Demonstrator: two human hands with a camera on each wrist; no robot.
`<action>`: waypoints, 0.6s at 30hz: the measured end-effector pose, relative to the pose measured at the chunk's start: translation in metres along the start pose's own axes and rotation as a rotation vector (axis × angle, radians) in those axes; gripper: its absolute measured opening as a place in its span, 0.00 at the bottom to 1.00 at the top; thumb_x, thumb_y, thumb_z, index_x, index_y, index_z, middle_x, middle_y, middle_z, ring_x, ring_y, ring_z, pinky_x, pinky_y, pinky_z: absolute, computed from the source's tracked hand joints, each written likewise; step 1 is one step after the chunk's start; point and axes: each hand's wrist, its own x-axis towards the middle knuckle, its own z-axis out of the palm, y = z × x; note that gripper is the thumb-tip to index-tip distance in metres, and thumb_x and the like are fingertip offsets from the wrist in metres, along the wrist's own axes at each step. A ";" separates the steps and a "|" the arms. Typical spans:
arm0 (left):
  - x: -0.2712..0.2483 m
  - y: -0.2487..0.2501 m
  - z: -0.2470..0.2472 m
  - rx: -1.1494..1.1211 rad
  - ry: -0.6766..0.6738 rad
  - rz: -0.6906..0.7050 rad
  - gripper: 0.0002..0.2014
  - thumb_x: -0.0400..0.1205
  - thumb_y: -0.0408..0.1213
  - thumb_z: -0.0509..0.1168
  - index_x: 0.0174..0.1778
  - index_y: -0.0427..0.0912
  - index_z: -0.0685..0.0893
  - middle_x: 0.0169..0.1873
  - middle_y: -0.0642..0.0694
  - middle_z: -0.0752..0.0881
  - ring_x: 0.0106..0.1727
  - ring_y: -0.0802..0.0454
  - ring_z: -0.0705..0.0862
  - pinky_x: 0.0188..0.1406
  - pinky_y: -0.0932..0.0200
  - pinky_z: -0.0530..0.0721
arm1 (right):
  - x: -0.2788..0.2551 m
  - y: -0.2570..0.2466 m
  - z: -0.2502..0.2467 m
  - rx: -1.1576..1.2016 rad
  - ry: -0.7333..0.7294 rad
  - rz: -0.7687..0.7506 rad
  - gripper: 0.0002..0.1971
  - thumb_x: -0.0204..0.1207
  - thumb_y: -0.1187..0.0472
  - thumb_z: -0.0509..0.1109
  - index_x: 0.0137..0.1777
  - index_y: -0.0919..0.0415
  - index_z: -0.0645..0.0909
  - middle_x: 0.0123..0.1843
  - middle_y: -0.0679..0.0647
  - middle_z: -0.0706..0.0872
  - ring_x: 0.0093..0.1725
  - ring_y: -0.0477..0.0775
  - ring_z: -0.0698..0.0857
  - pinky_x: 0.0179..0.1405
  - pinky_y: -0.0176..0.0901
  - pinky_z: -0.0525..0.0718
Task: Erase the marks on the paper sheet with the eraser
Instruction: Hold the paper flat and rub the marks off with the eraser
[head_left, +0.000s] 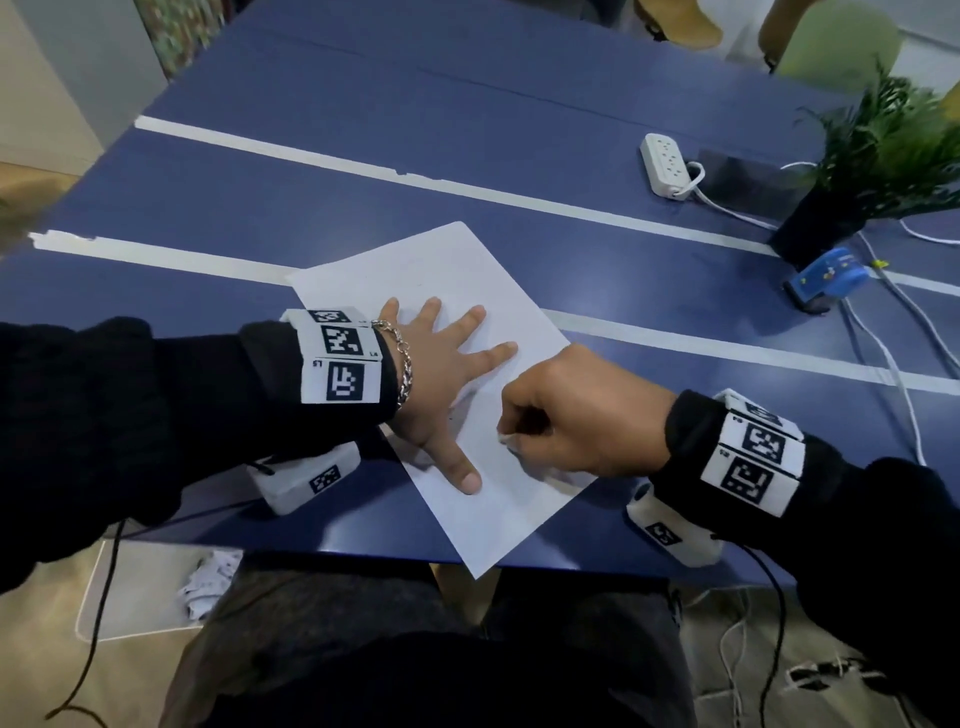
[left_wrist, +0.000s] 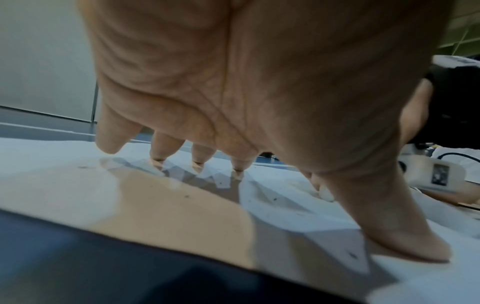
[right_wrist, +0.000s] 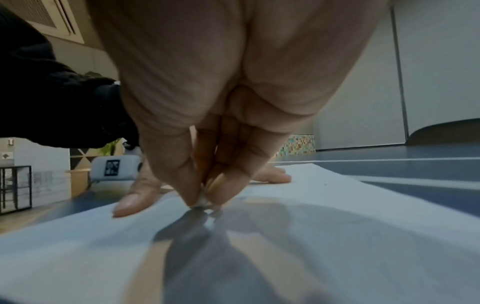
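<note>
A white paper sheet (head_left: 441, 280) lies askew on the blue table (head_left: 363, 156), one corner hanging over the near edge. My left hand (head_left: 441, 364) lies flat on the sheet, fingers spread, thumb (left_wrist: 405, 240) pressed down near the sheet's left edge. My right hand (head_left: 561, 410) pinches a small white eraser (right_wrist: 201, 200) between thumb and fingertips, its tip touching the paper just right of the left thumb. In the head view only a sliver of the eraser (head_left: 506, 440) shows. Small dark specks (left_wrist: 186, 196) dot the paper under the left palm.
A white power strip (head_left: 667, 163), a potted plant (head_left: 852, 171) and a blue tape dispenser (head_left: 826, 278) stand at the far right, with cables (head_left: 883, 353) trailing to the edge. White tape lines (head_left: 363, 166) cross the table. My lap is below the near edge.
</note>
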 end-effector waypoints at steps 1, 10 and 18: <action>0.001 0.000 0.000 0.001 0.003 -0.002 0.75 0.55 0.88 0.68 0.85 0.70 0.23 0.89 0.48 0.25 0.91 0.28 0.34 0.86 0.20 0.42 | 0.001 -0.001 -0.002 -0.009 -0.027 -0.019 0.02 0.76 0.55 0.75 0.46 0.48 0.89 0.37 0.37 0.89 0.35 0.38 0.82 0.37 0.25 0.78; 0.000 -0.002 0.002 -0.016 0.009 -0.010 0.75 0.53 0.89 0.69 0.85 0.72 0.26 0.90 0.51 0.26 0.91 0.30 0.34 0.85 0.19 0.45 | 0.008 0.002 -0.002 -0.025 0.011 -0.036 0.04 0.76 0.54 0.73 0.46 0.49 0.90 0.37 0.40 0.90 0.36 0.41 0.85 0.43 0.40 0.86; 0.000 -0.003 0.000 -0.048 -0.009 -0.002 0.74 0.53 0.87 0.71 0.86 0.73 0.30 0.89 0.51 0.25 0.91 0.30 0.33 0.86 0.20 0.50 | 0.017 0.007 -0.004 -0.043 0.116 -0.057 0.07 0.74 0.58 0.72 0.49 0.49 0.89 0.37 0.41 0.90 0.35 0.44 0.85 0.41 0.44 0.87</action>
